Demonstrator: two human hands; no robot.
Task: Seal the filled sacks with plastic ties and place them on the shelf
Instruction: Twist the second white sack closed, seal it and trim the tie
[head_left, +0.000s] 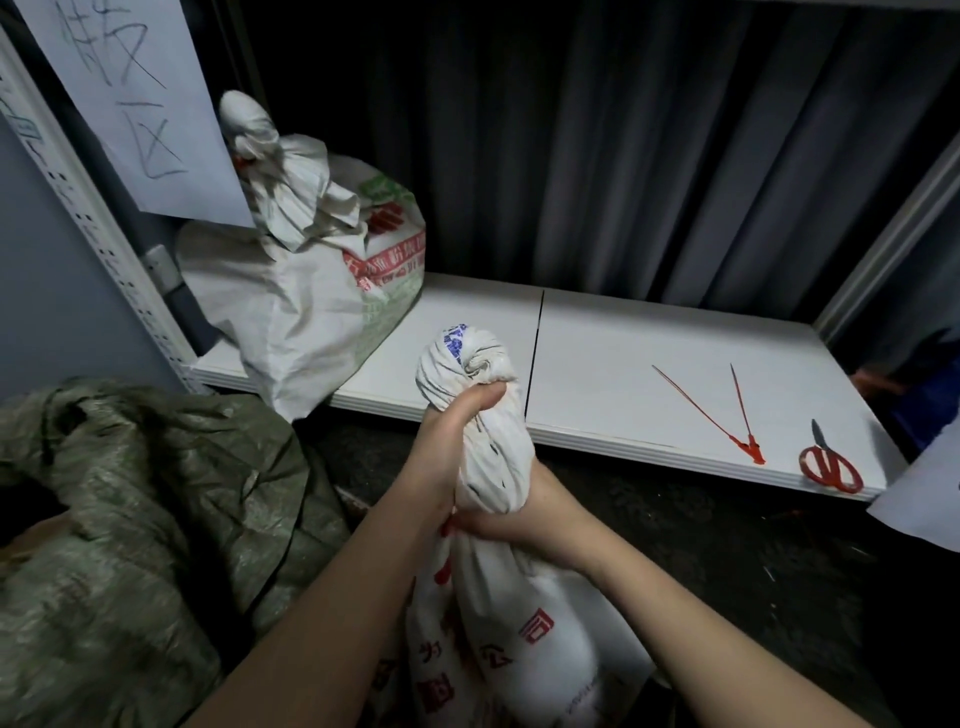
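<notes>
White sack, neck twisted tight

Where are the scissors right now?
The scissors lie at the right front corner of the shelf, just right of the two red ties.

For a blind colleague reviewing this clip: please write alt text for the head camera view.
Both hands, left above right, grip the twisted neck of a white sack. On the white shelf behind sit a tied sack, two red ties and red scissors.
</notes>
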